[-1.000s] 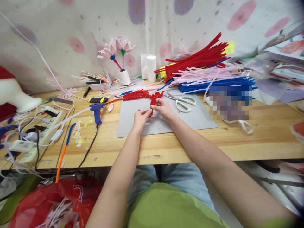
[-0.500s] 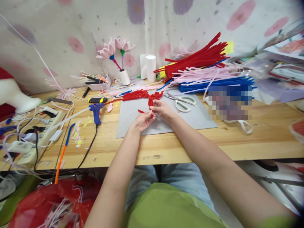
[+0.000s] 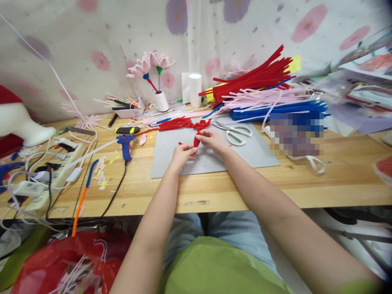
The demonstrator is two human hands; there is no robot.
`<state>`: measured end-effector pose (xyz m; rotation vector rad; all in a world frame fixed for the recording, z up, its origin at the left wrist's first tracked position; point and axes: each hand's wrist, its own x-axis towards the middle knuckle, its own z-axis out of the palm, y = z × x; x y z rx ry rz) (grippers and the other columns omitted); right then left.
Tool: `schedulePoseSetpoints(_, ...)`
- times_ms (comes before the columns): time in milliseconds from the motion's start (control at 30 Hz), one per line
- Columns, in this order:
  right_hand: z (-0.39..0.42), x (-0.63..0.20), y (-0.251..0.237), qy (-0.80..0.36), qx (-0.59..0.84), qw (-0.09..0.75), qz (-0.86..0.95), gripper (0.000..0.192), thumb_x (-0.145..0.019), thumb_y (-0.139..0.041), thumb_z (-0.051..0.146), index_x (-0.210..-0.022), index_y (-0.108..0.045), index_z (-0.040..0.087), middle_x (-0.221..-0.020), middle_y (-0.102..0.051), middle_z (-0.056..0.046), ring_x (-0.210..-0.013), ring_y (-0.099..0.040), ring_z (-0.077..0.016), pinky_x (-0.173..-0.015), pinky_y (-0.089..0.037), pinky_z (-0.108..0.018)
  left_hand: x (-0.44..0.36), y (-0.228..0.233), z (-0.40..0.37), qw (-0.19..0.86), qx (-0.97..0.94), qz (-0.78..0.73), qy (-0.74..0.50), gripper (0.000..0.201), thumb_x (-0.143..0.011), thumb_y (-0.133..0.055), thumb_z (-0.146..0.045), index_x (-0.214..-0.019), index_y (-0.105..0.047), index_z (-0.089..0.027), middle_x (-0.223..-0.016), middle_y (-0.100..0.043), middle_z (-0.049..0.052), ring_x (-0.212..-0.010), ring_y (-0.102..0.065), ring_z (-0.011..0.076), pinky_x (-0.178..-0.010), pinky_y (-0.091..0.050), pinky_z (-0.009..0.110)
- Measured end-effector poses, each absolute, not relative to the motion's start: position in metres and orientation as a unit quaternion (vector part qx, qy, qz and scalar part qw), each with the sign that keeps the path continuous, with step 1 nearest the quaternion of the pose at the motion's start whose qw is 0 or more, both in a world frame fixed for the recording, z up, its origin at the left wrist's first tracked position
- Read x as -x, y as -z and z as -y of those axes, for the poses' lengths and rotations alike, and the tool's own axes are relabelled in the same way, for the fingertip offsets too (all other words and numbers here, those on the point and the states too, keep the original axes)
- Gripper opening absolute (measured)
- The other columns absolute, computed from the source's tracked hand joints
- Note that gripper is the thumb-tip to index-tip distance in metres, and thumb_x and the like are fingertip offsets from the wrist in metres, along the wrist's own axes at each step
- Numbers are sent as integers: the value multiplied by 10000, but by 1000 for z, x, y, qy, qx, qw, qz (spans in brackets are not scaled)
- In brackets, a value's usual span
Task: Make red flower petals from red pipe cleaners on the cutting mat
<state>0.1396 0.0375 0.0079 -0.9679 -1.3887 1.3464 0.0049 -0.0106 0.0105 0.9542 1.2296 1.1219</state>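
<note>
Head view, down onto a wooden table [image 3: 346,183] with a grey mat [image 3: 257,153] lying back from the middle of its front edge. Changed most in the last half second: the red fuzzy piece [image 3: 196,142], from a rounded loop standing up beyond the fingertips to a narrow, tapered shape stretched between left hand [image 3: 181,156] and right hand [image 3: 212,141], above the mat, a little left of its middle. Lower end pinched in the left thumb and fingers; upper end pinched between the right thumb and forefinger. Likely meaning for the work: loop drawn closed and slimmed by the pull, with shaping by hand probably unfinished, judging by the grip at both ends. Short red end [image 3: 180,143] showing beside the left fingers; cannot tell whether part of the same piece. Unmoved at the mat's back edge: a red cluster [image 3: 202,124], with red strips [image 3: 174,123] across the back left corner. Also untouched: scissors [image 3: 228,129] on the mat's right half, and a blue glue gun [image 3: 125,146] on the table, off the mat's left edge.
</note>
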Motion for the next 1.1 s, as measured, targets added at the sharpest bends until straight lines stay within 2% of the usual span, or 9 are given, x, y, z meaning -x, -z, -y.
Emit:
schedulePoseSetpoints(133, -36, -139, -11, -519, 405, 465, 593, 271, -592, -658, 361, -595, -472, 164, -514, -449, 50, -476, -356, -57, -480, -268, -223, -7, -9, 11, 552, -418, -533, -486, 241, -537, -722, -272, -699, -634, -117, -649, -619, 27, -570, -548, 97, -536, -455, 230)
schedulePoseSetpoints(233, -32, -138, -13, -524, 394, 455, 602, 290, -589, -658, 361, -581, -442, 168, -507, -441, 54, -476, -351, -55, -481, -272, -219, -7, -5, 8, 512, -428, -559, -492, 182, -537, -709, -245, -629, -624, -113, -558, -596, 2, -483, -495, 66, -494, -404, 200)
schedulePoseSetpoints(367, -32, -141, -14, -552, 382, 411, 617, 289, -637, -606, 426, -628, -500, 157, -562, -479, 29, -512, -397, -71, -495, -304, -222, -2, -5, 7, 516, -435, -562, -478, 142, -541, -695, -215, -569, -599, -114, -487, -569, -11, -439, -480, 64, -477, -384, 197)
schedulePoseSetpoints(433, -33, -142, -13, -539, 396, 409, 621, 291, -653, -584, 432, -609, -512, 154, -541, -456, 31, -502, -374, -70, -497, -294, -227, 0, -8, 8, 542, -440, -551, -456, 147, -545, -698, -221, -571, -603, -112, -496, -580, 1, -454, -505, 75, -490, -401, 204)
schedulePoseSetpoints(600, -35, -134, -8, -416, 425, 496, 633, 266, -654, -572, 354, -511, -436, 176, -521, -427, 30, -534, -366, -91, -551, -296, -254, 1, -14, 11, 590, -439, -521, -433, 193, -554, -719, -250, -641, -634, -100, -571, -612, 40, -512, -553, 97, -540, -443, 231)
schedulePoseSetpoints(767, -35, -129, -6, -312, 445, 507, 669, 252, -660, -567, 312, -489, -433, 185, -539, -445, 16, -573, -385, -112, -586, -295, -271, 0, -16, 11, 620, -414, -512, -427, 154, -571, -711, -197, -595, -602, -91, -546, -604, 52, -494, -555, 105, -551, -454, 253)
schedulePoseSetpoints(900, -35, -134, -7, -396, 420, 488, 655, 318, -669, -576, 412, -497, -444, 181, -499, -406, 24, -531, -365, -101, -551, -287, -261, 1, -17, 11, 626, -379, -528, -431, 138, -579, -698, -166, -584, -579, -96, -535, -607, 59, -490, -562, 122, -555, -469, 277)
schedulePoseSetpoints(1000, -36, -140, -10, -507, 407, 445, 616, 393, -723, -486, 524, -550, -487, 171, -503, -427, 16, -493, -369, -93, -506, -281, -253, 2, -16, 11, 622, -381, -524, -438, 140, -579, -696, -166, -594, -579, -91, -539, -609, 62, -486, -561, 121, -553, -471, 278)
schedulePoseSetpoints(1100, -36, -146, -14, -533, 412, 433, 599, 406, -733, -459, 552, -618, -510, 166, -560, -466, 7, -518, -392, -94, -501, -285, -243, 3, -15, 12, 620, -392, -525, -433, 144, -570, -696, -170, -593, -580, -88, -541, -605, 61, -481, -556, 118, -533, -468, 268)
